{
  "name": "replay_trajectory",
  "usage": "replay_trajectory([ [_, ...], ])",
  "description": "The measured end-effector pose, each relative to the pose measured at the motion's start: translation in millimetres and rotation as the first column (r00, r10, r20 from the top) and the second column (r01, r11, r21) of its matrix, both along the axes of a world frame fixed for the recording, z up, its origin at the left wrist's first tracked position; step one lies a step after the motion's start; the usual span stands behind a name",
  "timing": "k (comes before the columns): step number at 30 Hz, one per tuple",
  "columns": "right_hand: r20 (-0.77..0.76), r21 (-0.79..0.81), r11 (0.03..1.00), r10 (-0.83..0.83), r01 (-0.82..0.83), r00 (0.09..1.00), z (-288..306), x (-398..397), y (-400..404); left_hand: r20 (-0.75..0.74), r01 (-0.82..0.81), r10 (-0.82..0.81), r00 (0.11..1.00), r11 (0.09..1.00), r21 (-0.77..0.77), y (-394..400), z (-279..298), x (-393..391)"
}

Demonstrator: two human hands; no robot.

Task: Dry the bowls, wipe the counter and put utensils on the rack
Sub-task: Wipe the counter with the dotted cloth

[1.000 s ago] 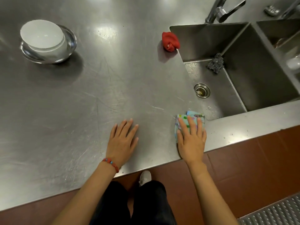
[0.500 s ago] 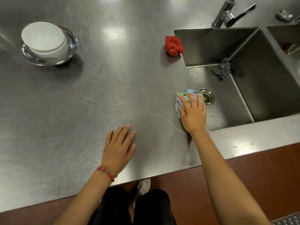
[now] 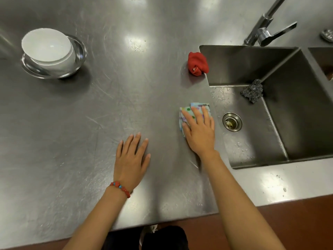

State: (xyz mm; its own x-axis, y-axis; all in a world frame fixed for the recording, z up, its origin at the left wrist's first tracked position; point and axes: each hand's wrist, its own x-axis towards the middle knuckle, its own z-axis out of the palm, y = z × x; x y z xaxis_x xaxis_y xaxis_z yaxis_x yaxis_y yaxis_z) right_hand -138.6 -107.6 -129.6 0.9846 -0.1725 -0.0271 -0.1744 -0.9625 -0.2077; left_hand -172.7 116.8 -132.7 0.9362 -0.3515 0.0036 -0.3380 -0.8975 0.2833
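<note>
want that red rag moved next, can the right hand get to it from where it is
Probably yes. The right hand presses the patterned cloth flat on the counter, and the red rag lies straight ahead by the sink corner with only bare steel between. It would have to drop the cloth first.

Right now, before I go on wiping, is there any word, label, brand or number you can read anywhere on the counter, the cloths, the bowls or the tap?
None can be read.
Patterned multicoloured cloth under the right hand: dots and streaks only, no letters.
Crumpled red cloth: a small pale patch, perhaps a tag, too small to read.
White ceramic bowl, steel tap, steel counter: no markings visible.
</note>
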Motion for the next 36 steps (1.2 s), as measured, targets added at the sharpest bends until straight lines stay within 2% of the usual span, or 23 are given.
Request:
replay_trajectory([
  [4, -0.020, 0.007, 1.000, -0.017, 0.017, 1.000, 1, 57, -4, 0.014, -0.007, 0.006, 1.000, 1.000, 0.016, -1, -3, 1],
  [10, 0.094, -0.011, 0.989, 0.145, -0.145, 0.985, -9, 18, 16, -0.006, -0.010, 0.010, 1.000, 0.999, 0.039, 0, -7, 2],
  [13, 0.124, -0.023, 0.985, 0.170, -0.168, 0.978, -7, 41, 8, -0.026, -0.010, 0.011, 1.000, 0.999, 0.052, 0, -8, 2],
  [18, 0.065, -0.001, 0.996, 0.089, -0.089, 0.994, -6, 77, 9, -0.008, -0.014, 0.014, 1.000, 0.999, 0.045, 0, -5, 2],
  [27, 0.063, -0.013, 0.993, 0.122, -0.121, 0.991, -3, 22, -12, -0.011, -0.027, 0.027, 1.000, 1.000, 0.016, 0, -2, 3],
  [36, 0.034, 0.002, 0.999, 0.042, -0.042, 0.999, 2, 52, -26, -0.010, -0.001, 0.002, 1.000, 0.999, 0.040, 3, -1, 1],
])
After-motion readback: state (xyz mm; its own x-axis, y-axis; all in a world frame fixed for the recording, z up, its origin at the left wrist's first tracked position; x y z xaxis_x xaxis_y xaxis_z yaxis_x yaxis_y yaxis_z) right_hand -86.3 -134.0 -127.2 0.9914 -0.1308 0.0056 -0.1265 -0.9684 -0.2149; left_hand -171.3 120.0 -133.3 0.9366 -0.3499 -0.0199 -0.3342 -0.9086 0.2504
